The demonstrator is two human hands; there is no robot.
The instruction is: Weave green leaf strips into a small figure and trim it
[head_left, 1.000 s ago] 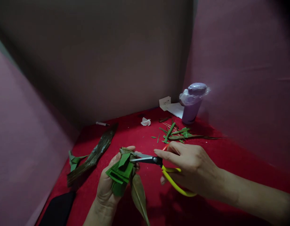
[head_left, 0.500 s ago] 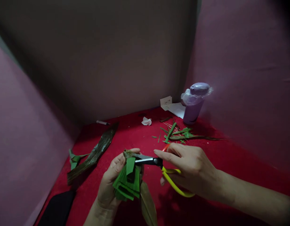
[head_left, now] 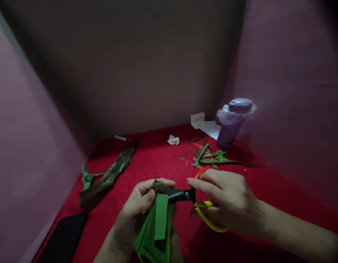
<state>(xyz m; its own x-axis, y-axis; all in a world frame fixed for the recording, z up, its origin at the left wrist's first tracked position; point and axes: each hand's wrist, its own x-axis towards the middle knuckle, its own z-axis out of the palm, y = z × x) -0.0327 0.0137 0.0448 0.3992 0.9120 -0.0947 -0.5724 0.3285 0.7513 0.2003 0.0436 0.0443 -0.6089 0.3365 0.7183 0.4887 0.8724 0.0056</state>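
My left hand is closed around a bundle of folded green leaf strips, thumb pressed on its upper left side. A brownish, dried piece of leaf wraps the narrow top, and a flat green strip hangs down the front. In my right hand are scissors with one red and one yellow handle loop. Their dark blades reach left to the bundle just below its top, near my left thumb. The blade tips lie against the leaves, so whether they cut in cannot be seen.
Leaf scraps and thin sticks lie at the back right, before a purple cup and white papers. Crumpled tissue, a syringe-like tube, a long dark leaf, a folded green leaf and a black object surround the hands.
The leaf bundle has turned and sits lower, showing more of its front strip. The scissor blades have come closer together at its top. The view has shifted slightly.
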